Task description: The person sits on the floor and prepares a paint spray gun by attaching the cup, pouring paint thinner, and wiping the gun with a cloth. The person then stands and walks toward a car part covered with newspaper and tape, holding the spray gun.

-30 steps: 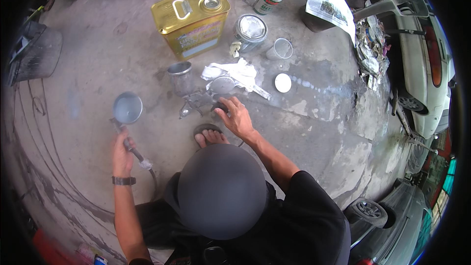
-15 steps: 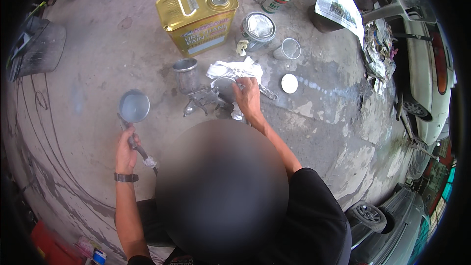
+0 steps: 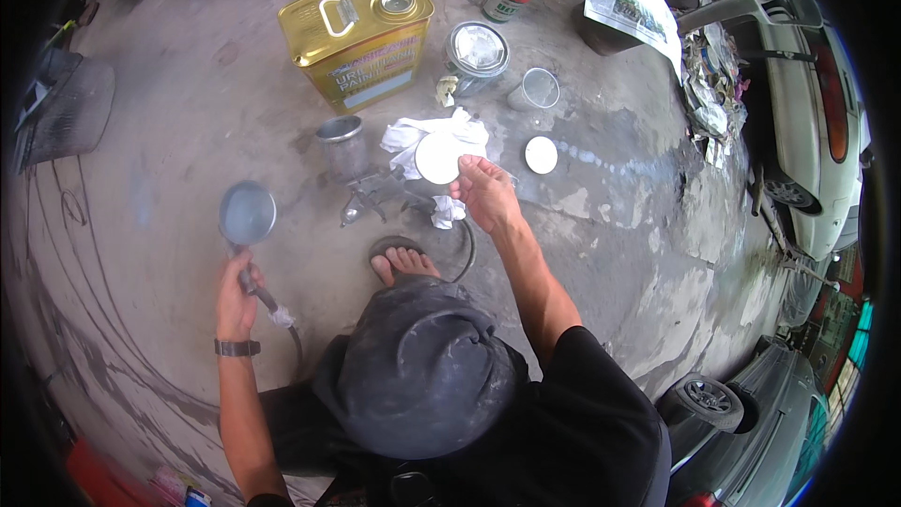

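Wrapping the left grip (image 3: 236, 296) closed round the handle of a spray gun (image 3: 248, 214), upright, likely to keep its cup level; pinching a white lid (image 3: 437, 159) by its edge in the right grip (image 3: 489, 193), over the white cloth (image 3: 403, 137), perhaps sparing its flat face

- Left forearm (image 3: 244, 413) stretches forward, wrist (image 3: 234, 332) nearly straight.
- Left hand (image 3: 236, 299) is curled into a grip.
- Right forearm (image 3: 535, 272) slants forward and inward.
- Right hand (image 3: 488, 195) is closed in a pinch.
- Bare toes (image 3: 404, 263) point forward, between both arms.
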The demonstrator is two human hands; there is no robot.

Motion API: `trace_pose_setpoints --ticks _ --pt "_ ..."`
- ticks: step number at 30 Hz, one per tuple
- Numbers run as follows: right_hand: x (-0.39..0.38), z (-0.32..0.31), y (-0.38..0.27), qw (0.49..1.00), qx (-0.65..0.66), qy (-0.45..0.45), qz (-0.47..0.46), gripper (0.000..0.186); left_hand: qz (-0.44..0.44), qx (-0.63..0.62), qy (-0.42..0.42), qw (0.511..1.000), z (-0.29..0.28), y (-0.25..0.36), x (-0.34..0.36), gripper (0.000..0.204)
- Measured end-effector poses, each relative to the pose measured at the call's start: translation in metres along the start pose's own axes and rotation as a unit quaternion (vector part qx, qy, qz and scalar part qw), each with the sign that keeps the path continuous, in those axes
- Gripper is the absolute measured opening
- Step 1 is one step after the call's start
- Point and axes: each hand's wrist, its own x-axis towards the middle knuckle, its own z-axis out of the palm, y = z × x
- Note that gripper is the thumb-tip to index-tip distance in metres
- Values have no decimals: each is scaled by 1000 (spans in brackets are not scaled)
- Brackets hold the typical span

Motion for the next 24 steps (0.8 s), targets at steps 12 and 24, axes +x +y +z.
trace_pose_setpoints --ticks 12,24 --pt "22 0 29 992 -116 35 -41 21 -6 -14 -16 1000 -20 -13 4 26" --pt "10 22 49 699 -628 112 -322 40 -5 -26 -16 1000 -11 -7 -1 24"
